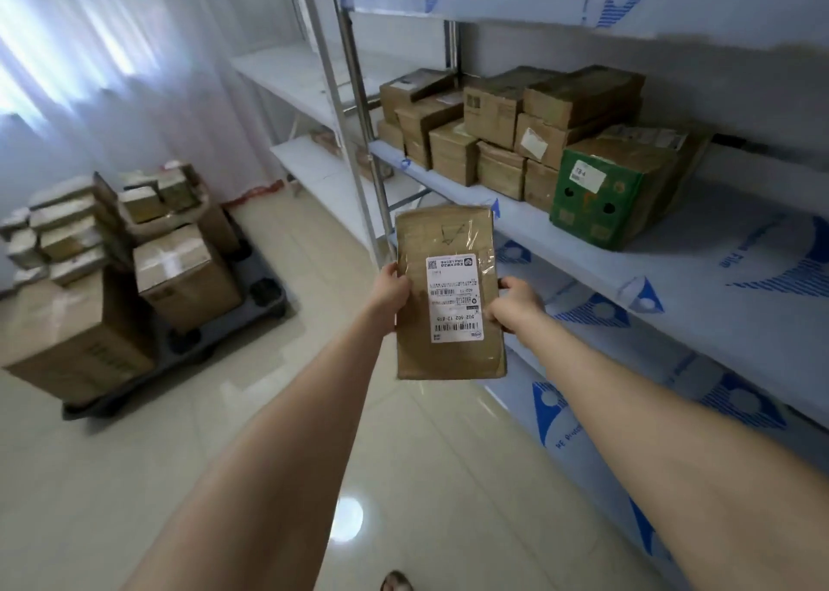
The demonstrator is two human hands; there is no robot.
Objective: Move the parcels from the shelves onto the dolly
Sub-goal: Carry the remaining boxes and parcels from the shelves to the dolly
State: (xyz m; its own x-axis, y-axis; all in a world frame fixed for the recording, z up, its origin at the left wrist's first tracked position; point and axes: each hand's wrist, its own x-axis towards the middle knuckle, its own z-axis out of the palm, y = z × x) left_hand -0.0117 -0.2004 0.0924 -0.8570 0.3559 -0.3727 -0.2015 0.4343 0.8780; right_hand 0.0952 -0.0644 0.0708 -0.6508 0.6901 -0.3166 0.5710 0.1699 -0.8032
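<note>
The flat brown parcel (448, 294) is in the air, clear of both shelf and dolly. It is held upright in front of the person, with its white label (453, 296) facing the camera. The left hand (394, 290) grips its left edge and the right hand (516, 305) its right edge. The fingers (495, 314) wrap round the sides and mostly sit behind the cardboard, so their hold on the back cannot be seen.

The wrapping looks glossy with tape, and a grip by the edges alone could slide. The thin parcel might also bow or twist if one hand lets go early.

The steel upright (359, 119) of the shelves stands just behind the parcel's top, and a swing to the left may clip it.

The dolly (269, 285) stands well apart on the left and is already crowded. A large carton (184, 276) sits near its bare corner, and small parcels (67, 231) are piled unevenly behind it. Setting the flat parcel on that ragged top could tip it off or push a neighbour over. A firm shove may, I judge, roll the dolly away. The tiled floor (403, 478) shines and may be slick underfoot.

On the shelf (673, 285), the remaining boxes (516, 124) and a green box (601, 200) wait their turn.
</note>
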